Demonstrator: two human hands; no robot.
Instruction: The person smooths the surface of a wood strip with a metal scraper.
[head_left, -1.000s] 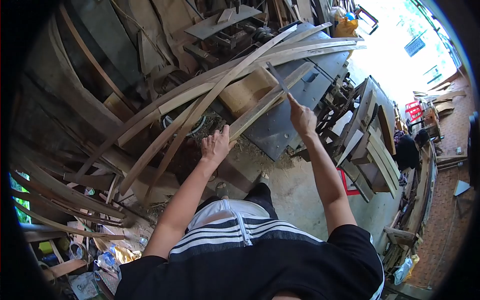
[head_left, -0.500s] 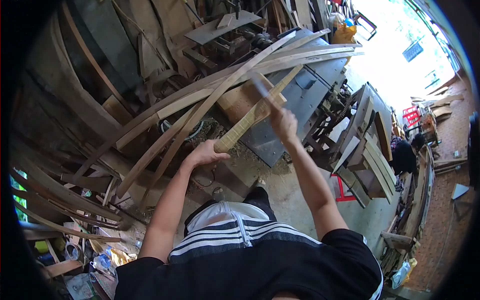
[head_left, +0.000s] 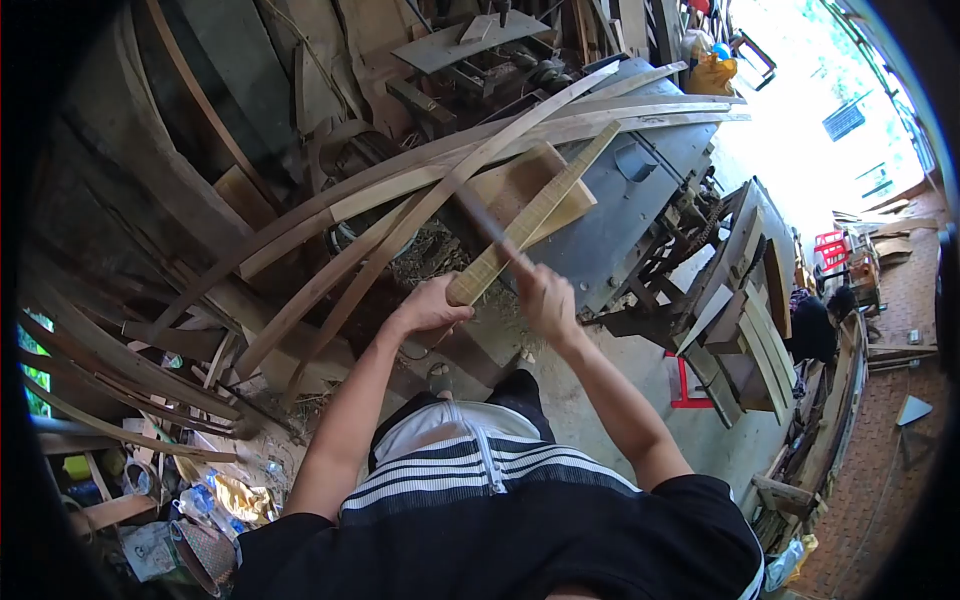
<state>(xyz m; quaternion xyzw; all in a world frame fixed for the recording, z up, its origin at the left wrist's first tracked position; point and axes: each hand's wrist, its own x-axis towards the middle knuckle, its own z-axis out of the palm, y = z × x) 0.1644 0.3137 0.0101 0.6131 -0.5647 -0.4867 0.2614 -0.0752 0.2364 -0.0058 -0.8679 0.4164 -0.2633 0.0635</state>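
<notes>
My left hand [head_left: 430, 305] grips the near end of a pale yellowish wood strip [head_left: 548, 208] that slants up and away from me. The strip lies across a wooden block [head_left: 508, 186] on the grey metal machine table [head_left: 640, 150]. A brown handle is wrapped in the fingers of my right hand [head_left: 548, 302], close to my left hand. From it a long-bladed knife [head_left: 478, 214], smeared by motion, reaches up and left across the strip.
Long curved wooden slats [head_left: 400, 190] lie across the table behind the block and reach down to the left. A stand with boards [head_left: 755, 345] is on the right, near a red stool [head_left: 688, 382]. Wood shavings [head_left: 425, 255] lie under the slats.
My right hand has brought the knife down along the strip, nearer my left hand. My left hand keeps its hold on the strip's near end. The whole view has shifted slightly.
</notes>
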